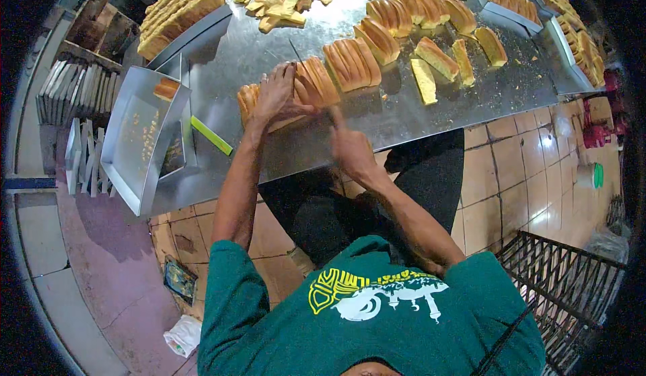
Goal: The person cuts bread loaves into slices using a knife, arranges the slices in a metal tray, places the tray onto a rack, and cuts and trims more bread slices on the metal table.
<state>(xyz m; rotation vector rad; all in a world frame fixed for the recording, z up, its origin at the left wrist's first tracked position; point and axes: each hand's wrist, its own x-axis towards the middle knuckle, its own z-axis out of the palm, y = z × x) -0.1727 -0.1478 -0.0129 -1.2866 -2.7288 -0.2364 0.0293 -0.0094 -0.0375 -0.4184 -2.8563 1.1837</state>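
Observation:
My left hand (pixel 276 96) lies over a golden-brown bread loaf (pixel 247 101) on the steel worktable (pixel 217 73), thumb and fingers gripping it. My right hand (pixel 353 151), blurred by motion, is closed round a knife whose thin blade (pixel 295 50) shows beyond the loaf. The blade crosses the loaf just right of my left hand, where slices (pixel 320 83) stand against each other. Farther right is another sliced bread block (pixel 352 65), followed by more sliced pieces (pixel 376 40) curving toward the back. Several loose slices (pixel 423 80) lie in front of them.
Bread offcuts (pixel 292 0) are heaped at the back. Left are a metal pan (pixel 133 138) with crumbs and a bread piece, a green strip (pixel 212 135) and a long loaf (pixel 181 15). Trays of bread (pixel 507 0) line the far right. A dark metal rack (pixel 555 280) stands behind, right.

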